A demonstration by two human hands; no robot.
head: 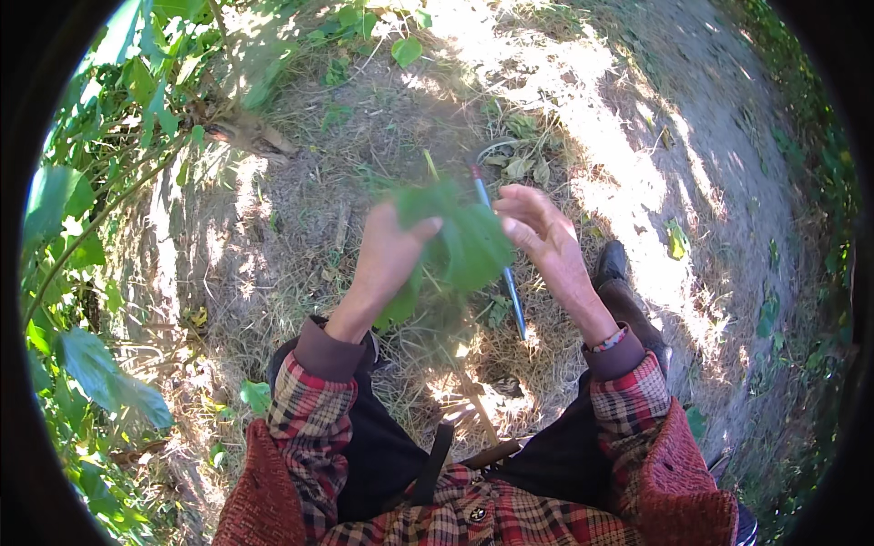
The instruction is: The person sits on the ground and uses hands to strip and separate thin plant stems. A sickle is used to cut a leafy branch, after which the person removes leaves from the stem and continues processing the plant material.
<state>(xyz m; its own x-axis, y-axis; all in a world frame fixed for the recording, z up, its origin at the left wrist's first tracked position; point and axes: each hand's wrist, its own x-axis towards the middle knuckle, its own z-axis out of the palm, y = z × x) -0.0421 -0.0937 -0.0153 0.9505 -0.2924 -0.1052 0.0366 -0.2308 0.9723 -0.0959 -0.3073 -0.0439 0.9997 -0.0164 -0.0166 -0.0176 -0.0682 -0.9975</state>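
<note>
My left hand (392,256) is closed on a bunch of broad green leaves (471,242), its thumb lying over them; leaves and hand are slightly blurred. At the right edge of the leaves is my right hand (546,235), fingers curled and parted; whether its fingertips touch a leaf cannot be told. A sickle lies on the ground between and beyond the hands, its blue handle (515,307) partly hidden by the leaves and its curved blade (495,145) pointing away from me.
Leafy branches (89,232) and a woody stem (252,136) stand at the left. Dry grass and wilted leaves (522,164) cover the ground. My boot (611,263) is at the right, with a bare dirt strip (730,170) beyond it. Dark straps or handles (433,464) hang before my waist.
</note>
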